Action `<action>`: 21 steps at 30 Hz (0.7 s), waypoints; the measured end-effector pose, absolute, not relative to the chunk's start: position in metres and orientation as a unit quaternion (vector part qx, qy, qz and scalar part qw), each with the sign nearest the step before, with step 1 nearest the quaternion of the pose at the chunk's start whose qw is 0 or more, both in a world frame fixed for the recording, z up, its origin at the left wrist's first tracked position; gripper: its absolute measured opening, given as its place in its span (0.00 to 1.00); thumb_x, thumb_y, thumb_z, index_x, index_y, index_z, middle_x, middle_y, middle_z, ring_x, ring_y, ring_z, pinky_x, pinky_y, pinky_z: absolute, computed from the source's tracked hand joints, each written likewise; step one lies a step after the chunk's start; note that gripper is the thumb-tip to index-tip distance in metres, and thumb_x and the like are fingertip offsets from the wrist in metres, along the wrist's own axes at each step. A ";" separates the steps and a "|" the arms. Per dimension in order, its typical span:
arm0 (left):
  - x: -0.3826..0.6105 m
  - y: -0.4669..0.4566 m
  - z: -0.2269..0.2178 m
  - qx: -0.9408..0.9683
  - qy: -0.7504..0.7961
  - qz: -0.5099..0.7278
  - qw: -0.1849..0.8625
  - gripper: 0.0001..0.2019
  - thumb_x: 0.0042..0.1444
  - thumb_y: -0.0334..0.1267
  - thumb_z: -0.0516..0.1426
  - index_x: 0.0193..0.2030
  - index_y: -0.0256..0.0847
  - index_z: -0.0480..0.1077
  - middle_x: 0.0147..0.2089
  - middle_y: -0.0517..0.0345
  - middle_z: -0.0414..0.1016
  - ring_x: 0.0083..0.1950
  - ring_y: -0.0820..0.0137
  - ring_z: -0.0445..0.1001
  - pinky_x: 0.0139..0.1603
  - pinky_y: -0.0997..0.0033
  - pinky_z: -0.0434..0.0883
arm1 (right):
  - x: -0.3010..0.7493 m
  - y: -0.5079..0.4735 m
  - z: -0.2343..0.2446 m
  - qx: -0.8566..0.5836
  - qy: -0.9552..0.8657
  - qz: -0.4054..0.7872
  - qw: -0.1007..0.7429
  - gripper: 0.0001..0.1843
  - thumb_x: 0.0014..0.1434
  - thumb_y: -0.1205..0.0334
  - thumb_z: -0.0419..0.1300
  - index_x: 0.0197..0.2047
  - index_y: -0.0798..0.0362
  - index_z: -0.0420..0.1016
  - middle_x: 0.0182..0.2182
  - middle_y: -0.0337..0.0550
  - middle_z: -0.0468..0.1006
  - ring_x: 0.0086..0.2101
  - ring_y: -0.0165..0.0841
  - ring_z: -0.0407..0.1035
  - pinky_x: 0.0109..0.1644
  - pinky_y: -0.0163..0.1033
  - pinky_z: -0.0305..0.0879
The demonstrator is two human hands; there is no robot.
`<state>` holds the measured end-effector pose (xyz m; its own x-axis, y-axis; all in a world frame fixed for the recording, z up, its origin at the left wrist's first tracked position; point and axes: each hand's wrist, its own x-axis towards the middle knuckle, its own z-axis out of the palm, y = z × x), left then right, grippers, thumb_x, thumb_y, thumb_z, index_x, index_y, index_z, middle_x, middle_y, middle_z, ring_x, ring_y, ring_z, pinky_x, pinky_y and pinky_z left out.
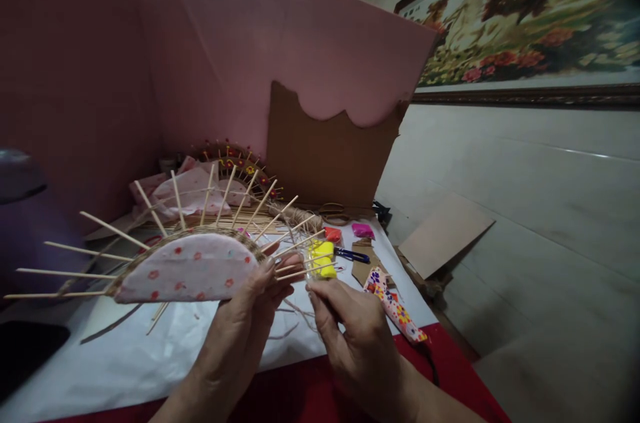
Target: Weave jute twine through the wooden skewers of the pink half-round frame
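A half-round piece covered in white fabric with red flowers is held upright by my left hand, gripping its right end. Thin wooden sticks fan out from its curved edge, and twine is woven around their bases. My right hand is closed in a pinch just right of the lowest right-hand sticks, on a strand of twine that is mostly hidden by the fingers. Loose twine hangs between and below the two hands.
Behind lie a ball of twine, a similar decorated half-round piece and crumpled fabric. Yellow packets, a blue-handled cutter, a pink packet and a flower-patterned glue gun are at right. Brown cardboard stands at the back.
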<state>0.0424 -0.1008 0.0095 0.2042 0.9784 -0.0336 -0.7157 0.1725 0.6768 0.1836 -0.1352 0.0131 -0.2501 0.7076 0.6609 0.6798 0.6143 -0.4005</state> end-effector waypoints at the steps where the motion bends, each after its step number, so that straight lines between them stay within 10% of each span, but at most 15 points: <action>1: 0.042 -0.101 0.010 0.274 0.239 0.585 0.725 0.17 0.54 0.37 0.55 0.52 0.38 0.67 0.43 0.50 0.78 0.47 0.63 0.73 0.49 0.64 0.64 | 0.184 -0.135 0.013 -0.436 -0.791 0.012 0.430 0.10 0.60 0.71 0.50 0.40 0.55 0.71 0.28 0.46 0.76 0.29 0.32 0.71 0.35 0.35 0.65; 21: 0.042 -0.102 0.007 0.268 0.246 0.577 0.731 0.15 0.53 0.39 0.57 0.47 0.36 0.70 0.46 0.46 0.77 0.50 0.61 0.73 0.52 0.62 0.63 | 0.189 -0.130 0.010 -0.380 -0.791 -0.060 0.476 0.08 0.58 0.74 0.51 0.35 0.56 0.69 0.23 0.42 0.72 0.24 0.28 0.67 0.28 0.32 0.61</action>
